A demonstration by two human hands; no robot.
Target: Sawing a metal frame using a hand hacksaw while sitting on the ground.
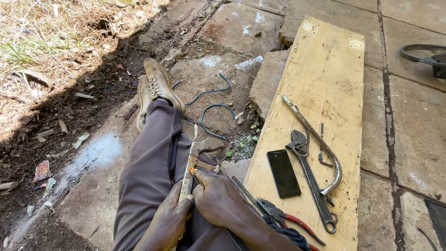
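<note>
Seated with legs stretched over the paving, the person is clamping the left hand point(169, 218) around the lower end of a long metal tool point(190, 169) lying on the lap, while the right hand point(216, 197) is pinching its orange-marked middle, just beside a wooden board point(320, 69) bearing an adjustable wrench point(309, 174), pliers point(283, 218) and a dark phone point(283, 173).

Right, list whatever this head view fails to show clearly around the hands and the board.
Head view:
- Lower end of the metal tool: hidden inside the left hand and right hand.
- Pliers: red handle tips cut off by the bottom edge, partly covered by the right forearm.
- Black curved object: cut off by the right edge, kind unclear.
- Litter on the soil: too small to identify.
</note>
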